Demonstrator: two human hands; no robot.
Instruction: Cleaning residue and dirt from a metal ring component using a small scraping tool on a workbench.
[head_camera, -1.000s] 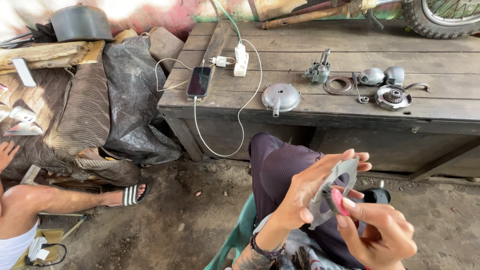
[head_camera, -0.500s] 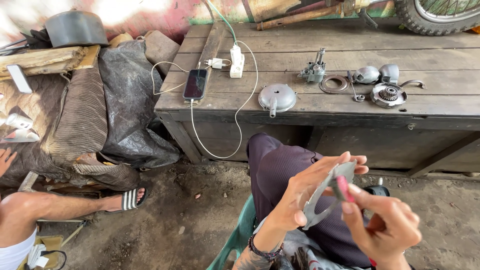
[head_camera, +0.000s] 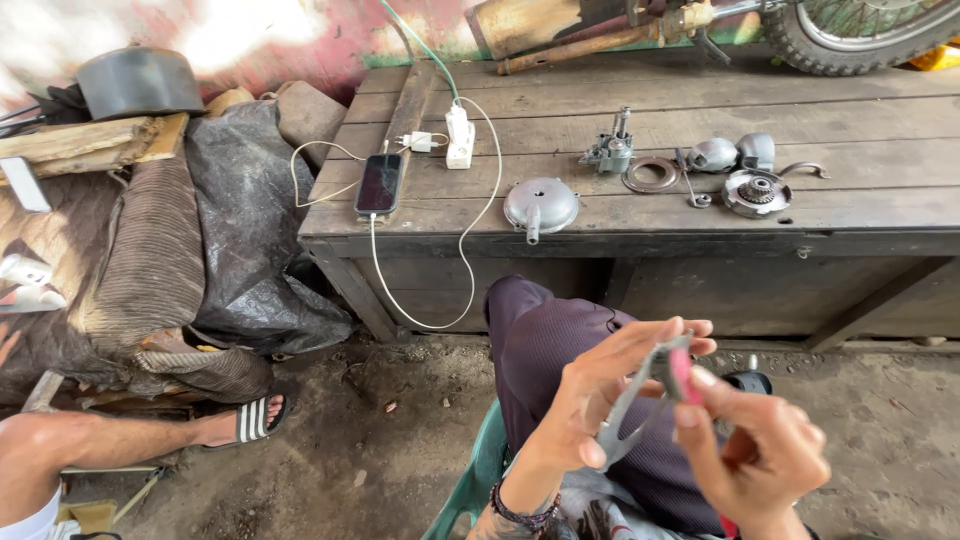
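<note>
My left hand (head_camera: 590, 395) holds a thin grey flat part (head_camera: 632, 408), shaped like a gasket, up over my knee in dark purple trousers (head_camera: 560, 335). My right hand (head_camera: 755, 455) pinches a small red-handled tool (head_camera: 683, 375) against the upper end of that grey part. Both hands meet at the lower middle of the head view. The far side of the part is hidden by my fingers.
A wooden platform (head_camera: 880, 120) carries a phone (head_camera: 379, 184) on a white charging cable (head_camera: 470, 240), a round metal cover (head_camera: 541, 205), a carburettor-like piece (head_camera: 610, 152) and small engine parts (head_camera: 755, 192). Another person's sandalled foot (head_camera: 245, 420) lies at left. A wheel (head_camera: 860, 35) stands behind.
The grey part has turned more edge-on between my hands, and my right hand has shifted slightly down and right. The camera view has tilted a little.
</note>
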